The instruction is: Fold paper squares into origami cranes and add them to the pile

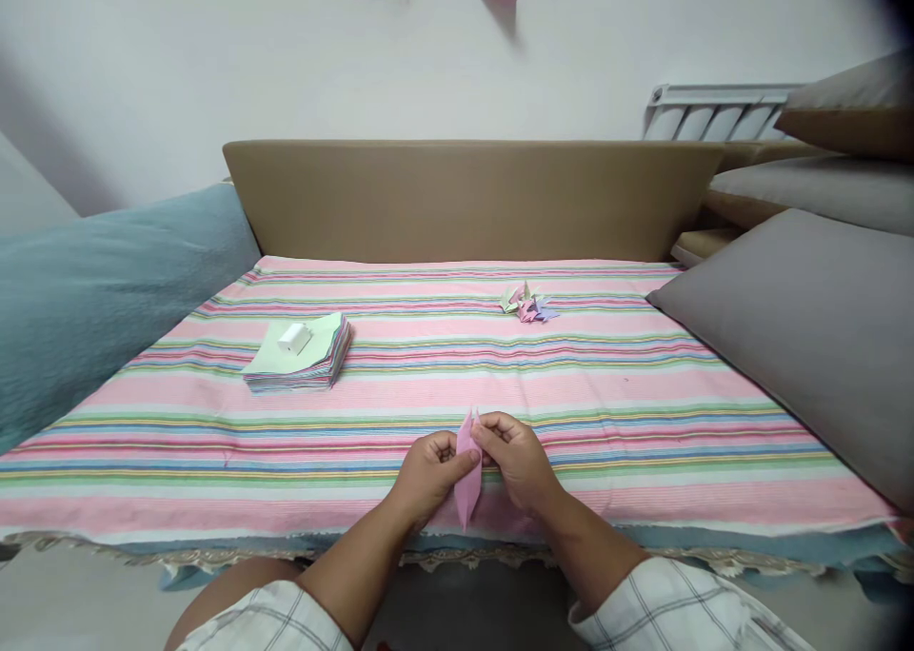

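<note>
A folded pink paper, long and pointed at its lower end, is held upright between my two hands near the front edge of the seat. My left hand pinches it from the left, the thumb lying across its face. On the other side my right hand grips the upper part, where two narrow points stick up. The fingers behind the paper are partly hidden. Farther back sits a small cluster of folded paper cranes in green, pink and purple. To the left lies a stack of coloured paper sheets.
A small white block rests on the paper stack. Under everything spreads a striped cloth. Grey cushions lie at the right, a blue cushion at the left. Behind stands a brown backrest against the wall.
</note>
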{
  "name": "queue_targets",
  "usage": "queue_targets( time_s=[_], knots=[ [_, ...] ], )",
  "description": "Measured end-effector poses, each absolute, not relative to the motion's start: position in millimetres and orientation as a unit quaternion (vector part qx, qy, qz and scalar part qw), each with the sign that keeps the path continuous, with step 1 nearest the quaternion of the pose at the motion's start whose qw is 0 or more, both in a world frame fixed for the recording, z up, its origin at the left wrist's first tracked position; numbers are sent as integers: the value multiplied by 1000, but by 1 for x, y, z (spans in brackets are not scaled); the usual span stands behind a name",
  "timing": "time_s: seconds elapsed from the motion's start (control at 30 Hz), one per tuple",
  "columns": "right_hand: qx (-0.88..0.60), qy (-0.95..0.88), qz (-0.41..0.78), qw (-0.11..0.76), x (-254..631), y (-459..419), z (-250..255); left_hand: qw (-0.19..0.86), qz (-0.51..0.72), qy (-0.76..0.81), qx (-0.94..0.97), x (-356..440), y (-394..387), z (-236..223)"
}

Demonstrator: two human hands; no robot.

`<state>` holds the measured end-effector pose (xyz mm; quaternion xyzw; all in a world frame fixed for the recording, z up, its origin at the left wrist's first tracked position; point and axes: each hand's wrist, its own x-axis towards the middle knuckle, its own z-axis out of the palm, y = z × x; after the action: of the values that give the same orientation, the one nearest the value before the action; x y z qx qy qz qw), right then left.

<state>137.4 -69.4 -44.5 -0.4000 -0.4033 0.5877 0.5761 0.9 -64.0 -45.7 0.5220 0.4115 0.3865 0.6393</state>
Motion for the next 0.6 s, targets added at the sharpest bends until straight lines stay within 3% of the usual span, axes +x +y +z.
queue_targets(
  time_s=[0.6],
  knots=[
    [-396, -425, 597, 553, 142, -70, -36, 632, 358, 416, 547, 0, -66, -44]
  ],
)
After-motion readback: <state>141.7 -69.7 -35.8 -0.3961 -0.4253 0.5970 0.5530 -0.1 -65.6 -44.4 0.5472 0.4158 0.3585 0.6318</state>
